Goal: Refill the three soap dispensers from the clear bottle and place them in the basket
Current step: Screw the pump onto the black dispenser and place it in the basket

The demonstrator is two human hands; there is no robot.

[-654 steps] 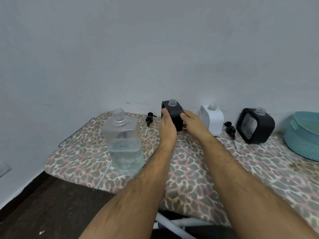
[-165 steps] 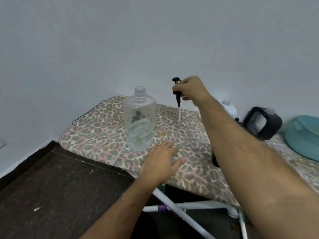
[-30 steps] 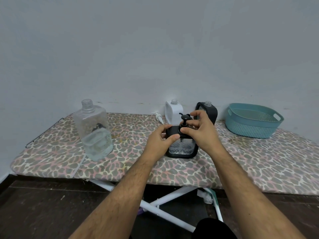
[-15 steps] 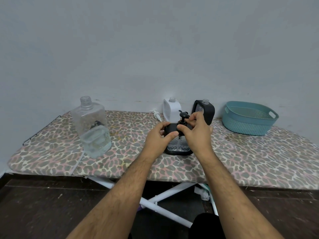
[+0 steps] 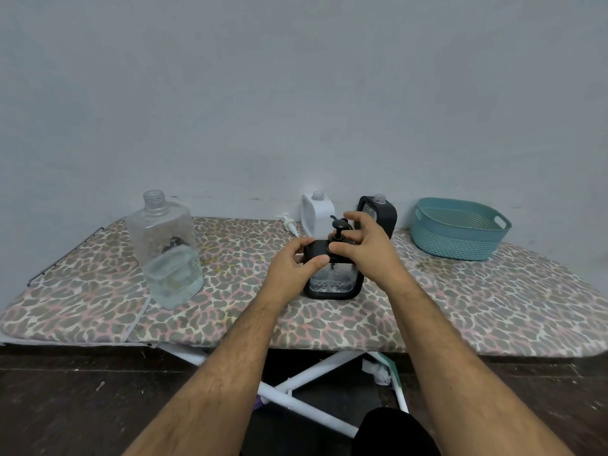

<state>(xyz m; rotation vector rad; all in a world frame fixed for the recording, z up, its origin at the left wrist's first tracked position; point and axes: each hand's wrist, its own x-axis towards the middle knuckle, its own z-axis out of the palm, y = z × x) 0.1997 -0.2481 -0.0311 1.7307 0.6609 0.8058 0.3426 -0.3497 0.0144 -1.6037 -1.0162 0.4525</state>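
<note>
A black-framed soap dispenser with clear liquid inside stands at the middle of the board. My left hand grips its upper left corner. My right hand pinches the collar of the black pump seated in its neck. Behind stand a white dispenser and a second black dispenser, both with bare necks. The clear bottle, uncapped and about a third full, stands at the left. The teal basket sits at the right, nothing visible inside.
Everything rests on an ironing board with a leopard-print cover, set against a grey wall. A white pump lies beside the white dispenser. The board's white legs cross beneath, over a dark floor.
The pump went from my raised right hand into the black dispenser's neck. Over the last second my right fingers have shifted around its collar; my left hand has kept its grip.
</note>
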